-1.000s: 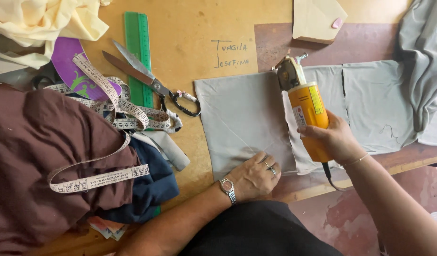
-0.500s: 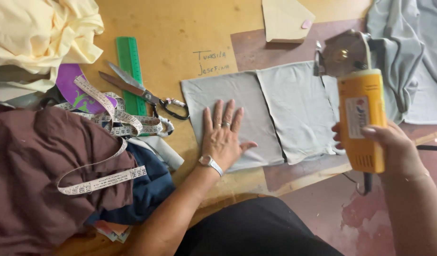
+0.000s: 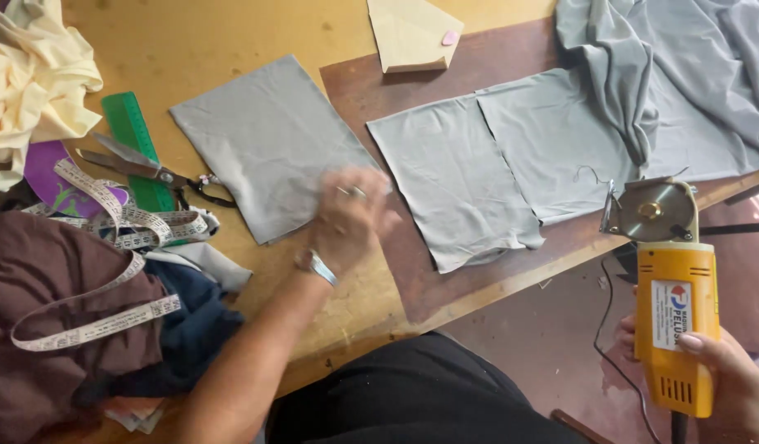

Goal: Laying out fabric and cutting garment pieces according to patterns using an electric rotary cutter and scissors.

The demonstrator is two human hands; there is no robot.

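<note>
Your left hand (image 3: 350,215) is motion-blurred over the near corner of a separate grey fabric piece (image 3: 268,140) that lies flat and skewed on the yellow bench (image 3: 231,33). The fingers are smeared, so you cannot tell how far they are spread or whether they pinch the cloth or only rest on it. A wristwatch (image 3: 317,267) shows on that wrist.

Your right hand (image 3: 737,382) is partly cut off at the lower right corner. Its fingers are wrapped around the yellow body of a rotary fabric cutter (image 3: 671,288), held off the bench edge with its round blade (image 3: 651,210) pointing away from you, near the bench edge. The cutter's cord (image 3: 614,345) drops out of view below.

Two more grey panels (image 3: 503,164) lie side by side on the darker brown part of the bench, their far ends running under a bunched heap of grey cloth (image 3: 675,74) that is cut off at the top and right. A tan paper pattern piece (image 3: 412,33) is clipped by the top edge.

To your left, scissors (image 3: 149,168) lie across a green ruler (image 3: 136,144); the ruler's lower end is hidden under a tangled tape measure (image 3: 124,222). Brown fabric (image 3: 50,304) and cream fabric (image 3: 34,82) run out of frame.
</note>
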